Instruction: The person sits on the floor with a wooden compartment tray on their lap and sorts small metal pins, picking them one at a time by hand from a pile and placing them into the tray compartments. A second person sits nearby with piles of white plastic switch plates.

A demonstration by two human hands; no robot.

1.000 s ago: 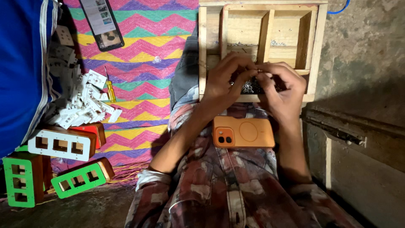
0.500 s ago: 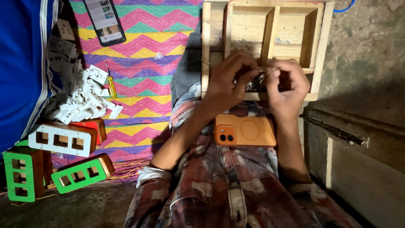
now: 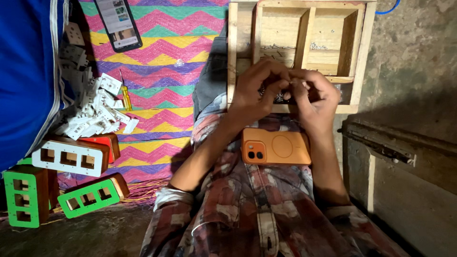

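Hands (image 3: pixel 285 93) pinched together on small dark part over wooden tray (image 3: pixel 362 57), orange phone (image 3: pixel 276 146) on lap, white switches (image 3: pixel 93 112) heaped left.

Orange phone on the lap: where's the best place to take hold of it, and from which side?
Grip the orange phone across its two long edges, coming from above near its middle. It lies flat, back up, crosswise on the lap, with both forearms beside its short ends.

At eleven o'clock my dark phone (image 3: pixel 118 24) lies on the zigzag mat (image 3: pixel 162 57), its lit rectangular screen pale with small coloured blocks; no packages or labels.
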